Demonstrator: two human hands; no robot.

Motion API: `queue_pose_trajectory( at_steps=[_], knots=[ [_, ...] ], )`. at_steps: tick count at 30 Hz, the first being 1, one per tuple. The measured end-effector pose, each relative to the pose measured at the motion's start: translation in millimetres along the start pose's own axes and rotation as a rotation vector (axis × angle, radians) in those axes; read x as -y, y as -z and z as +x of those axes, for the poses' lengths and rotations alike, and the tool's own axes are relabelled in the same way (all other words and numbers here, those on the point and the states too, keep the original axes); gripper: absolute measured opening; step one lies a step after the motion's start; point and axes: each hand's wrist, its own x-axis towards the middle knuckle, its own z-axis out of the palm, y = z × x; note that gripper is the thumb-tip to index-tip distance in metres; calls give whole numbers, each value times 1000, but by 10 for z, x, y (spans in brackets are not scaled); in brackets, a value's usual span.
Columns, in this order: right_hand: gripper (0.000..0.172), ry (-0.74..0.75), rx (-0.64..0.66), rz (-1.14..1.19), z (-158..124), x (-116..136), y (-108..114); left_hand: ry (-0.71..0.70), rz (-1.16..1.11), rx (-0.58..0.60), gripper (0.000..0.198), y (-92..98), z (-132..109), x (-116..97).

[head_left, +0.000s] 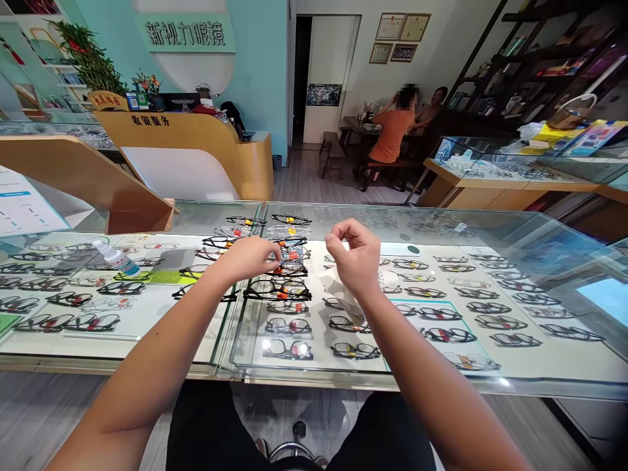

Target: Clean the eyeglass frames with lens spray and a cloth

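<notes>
My left hand reaches over a column of eyeglasses on the glass counter. Its fingers are bent and closed near a dark-framed pair; whether they grip a frame is hidden. To the right, my right hand is raised above the counter, fingers curled and thumb against the forefinger. A pale, thin cloth shows below and behind it, seemingly held in the curled fingers. Closer to me in the column lies a black pair of eyeglasses. Several frames carry orange, red or yellow tags.
A spray bottle stands on the left of the glass display counter. Behind it is a tilted wooden stand. More eyeglasses fill the right case. Two people sit at a far table, one in an orange shirt.
</notes>
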Motion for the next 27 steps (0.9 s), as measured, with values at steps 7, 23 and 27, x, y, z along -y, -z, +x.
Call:
queue_pose_trajectory(
  at_steps=[7,23,27],
  knots=[
    [28,-31,7,9,-3,-29,9,-19,58,55,23,-158,116,78],
    [30,-113,63,60,50,-41,13,-230,-1140,-516,32,9,31,-163],
    [35,-77,136,5,-8,-35,-18,-200,-1251,-529,32,-32,37,-184]
  ],
)
